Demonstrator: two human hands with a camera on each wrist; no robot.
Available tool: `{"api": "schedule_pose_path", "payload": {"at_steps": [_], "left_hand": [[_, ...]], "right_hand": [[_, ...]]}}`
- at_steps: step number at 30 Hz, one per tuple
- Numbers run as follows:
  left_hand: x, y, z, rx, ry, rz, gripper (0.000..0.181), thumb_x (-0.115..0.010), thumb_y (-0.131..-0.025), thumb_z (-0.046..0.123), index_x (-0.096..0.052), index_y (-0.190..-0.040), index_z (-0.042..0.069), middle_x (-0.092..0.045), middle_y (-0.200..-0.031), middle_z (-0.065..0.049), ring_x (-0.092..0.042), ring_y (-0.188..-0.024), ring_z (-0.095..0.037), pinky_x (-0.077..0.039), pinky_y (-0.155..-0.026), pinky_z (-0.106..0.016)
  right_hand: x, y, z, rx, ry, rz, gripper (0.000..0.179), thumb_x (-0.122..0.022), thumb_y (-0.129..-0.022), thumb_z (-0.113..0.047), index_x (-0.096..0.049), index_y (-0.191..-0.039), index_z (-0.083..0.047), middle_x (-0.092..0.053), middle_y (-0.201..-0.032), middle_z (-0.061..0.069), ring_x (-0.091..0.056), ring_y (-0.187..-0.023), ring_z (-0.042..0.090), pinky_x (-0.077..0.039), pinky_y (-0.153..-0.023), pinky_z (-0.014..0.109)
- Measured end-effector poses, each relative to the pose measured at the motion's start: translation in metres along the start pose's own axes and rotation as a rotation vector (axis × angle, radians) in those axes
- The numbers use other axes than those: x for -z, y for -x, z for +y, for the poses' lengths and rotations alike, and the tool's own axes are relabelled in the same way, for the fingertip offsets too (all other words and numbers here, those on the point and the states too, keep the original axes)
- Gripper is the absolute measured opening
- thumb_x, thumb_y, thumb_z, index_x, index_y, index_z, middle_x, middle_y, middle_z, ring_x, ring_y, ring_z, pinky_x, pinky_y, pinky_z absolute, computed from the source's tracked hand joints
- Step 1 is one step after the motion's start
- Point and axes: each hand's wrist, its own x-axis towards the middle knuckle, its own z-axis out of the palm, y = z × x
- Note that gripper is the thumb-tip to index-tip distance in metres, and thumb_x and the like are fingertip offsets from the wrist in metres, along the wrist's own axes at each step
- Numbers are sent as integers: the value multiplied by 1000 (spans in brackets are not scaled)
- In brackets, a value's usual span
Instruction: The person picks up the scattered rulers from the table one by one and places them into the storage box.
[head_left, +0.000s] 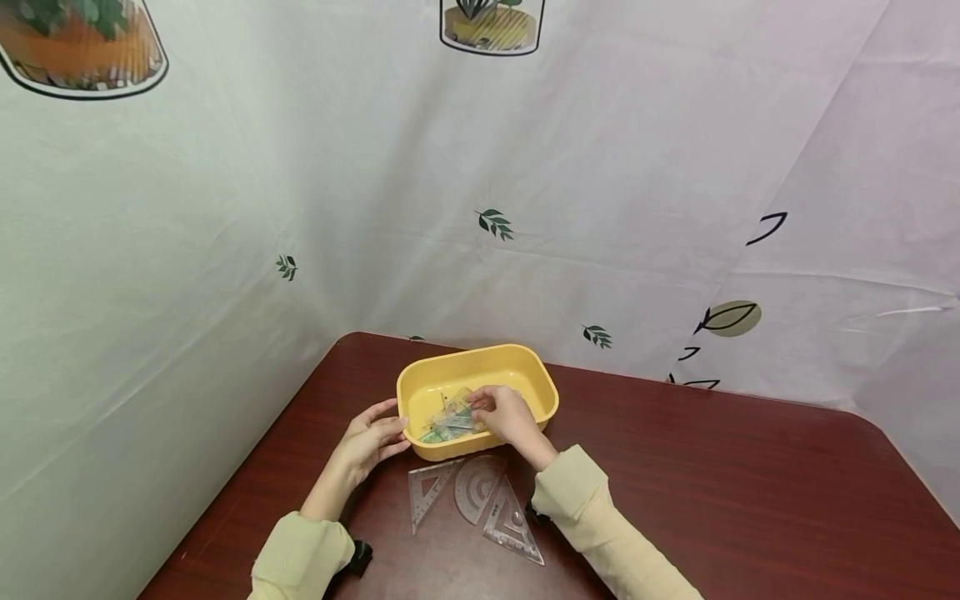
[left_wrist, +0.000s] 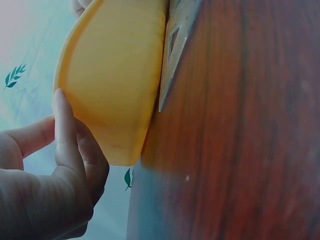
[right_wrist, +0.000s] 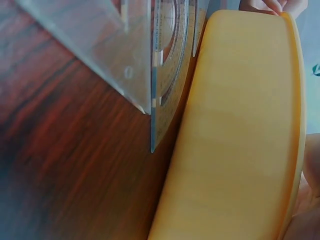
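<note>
A yellow plastic bin [head_left: 453,367] stands toward the back of the table. At its left end my left hand [head_left: 365,442] holds the rim, one fingertip on the edge in the left wrist view. My right hand [head_left: 506,412] reaches over the front wall, fingers bent among clear plastic pieces [head_left: 450,423], some with green tints; whether it pinches one I cannot tell. In front of the bin lie a clear set square [head_left: 418,500], a clear protractor [head_left: 463,492] and a second clear set square [head_left: 498,533].
The dark red-brown wooden table [head_left: 712,483] stretches to the right. A pale cloth [head_left: 360,183] with leaf prints hangs behind it and along the left side. Dark straps [head_left: 361,557] show by the sleeves.
</note>
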Motion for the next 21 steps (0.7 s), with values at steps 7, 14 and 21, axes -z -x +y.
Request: {"api": "schedule_pose_path", "payload": {"at_steps": [7, 14, 21], "left_hand": [[0, 0, 1, 6, 3, 3, 61, -56, -95, 3, -25, -147, 0, -55, -96, -2, -59, -72, -6, -58, -66, -19], [0, -1, 1, 5, 4, 4, 62, -57, -94, 4, -25, -147, 0, -55, -92, 0, -59, -72, -6, -58, -66, -19], [0, 0, 0, 7, 5, 8, 63, -57, -94, 3, -25, -147, 1, -56, -93, 1, -59, -72, -6, -58, -66, -19]], "right_hand": [[1, 1, 0, 89, -73, 120, 12, -63, -90, -6, -71, -99, -4, -70, -92, 8, -65, -81, 20, -55, -70, 26], [8, 7, -4, 217, -86, 267, 9, -68, -86, -6, -71, -95, -4, -67, -87, 7, -61, -74, 16, -52, -62, 17], [16, 19, -10, 261, -107, 341, 9, -72, -85, -9, -70, -93, -8, -67, -85, 4, -60, -72, 11, -53, -59, 17]]}}
